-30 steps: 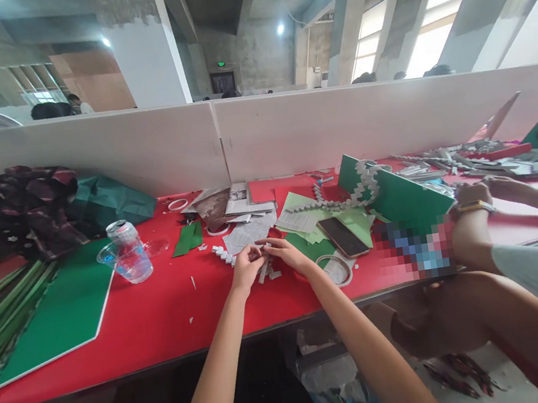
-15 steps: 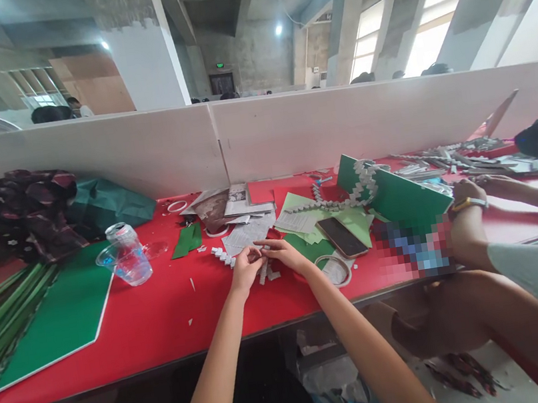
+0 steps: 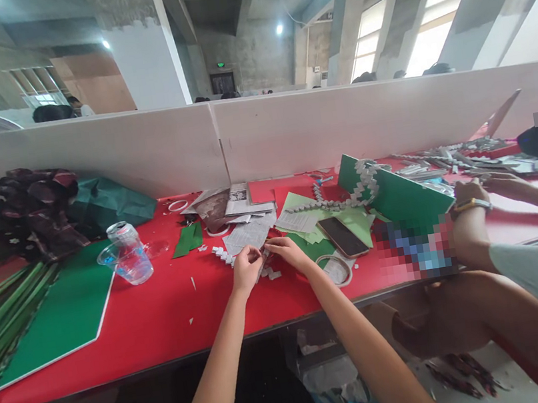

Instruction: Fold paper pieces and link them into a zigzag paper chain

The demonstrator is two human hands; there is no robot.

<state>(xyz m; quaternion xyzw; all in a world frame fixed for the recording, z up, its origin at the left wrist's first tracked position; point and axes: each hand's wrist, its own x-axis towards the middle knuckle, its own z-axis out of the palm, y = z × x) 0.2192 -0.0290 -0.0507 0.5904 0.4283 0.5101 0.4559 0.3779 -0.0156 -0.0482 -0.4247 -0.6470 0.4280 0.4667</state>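
Observation:
A zigzag chain of folded white paper (image 3: 223, 255) comes out behind my left hand (image 3: 248, 270), whose fingers are pinched on its near end. Close by on the right, my right hand (image 3: 287, 252) has its thumb and fingers pressed together. Whatever lies between those fingertips is too small and too covered to make out. Small folded paper strips (image 3: 273, 273) lie on the red tabletop (image 3: 155, 319) just under and between my hands. A smartphone (image 3: 344, 237) and a roll of tape (image 3: 342, 270) rest to the right of my right hand.
On the left are a plastic cup (image 3: 132, 268) with a can (image 3: 122, 233), a green board (image 3: 71, 318) and long green leaves (image 3: 8, 321). A longer paper chain (image 3: 367, 180) drapes over an upright green board (image 3: 400, 202). A co-worker's arm (image 3: 473, 231) is at the right.
My fingertips have drawn slightly apart, and my right hand's fingers have shifted a little to the right. The paper chain stays beside my left hand.

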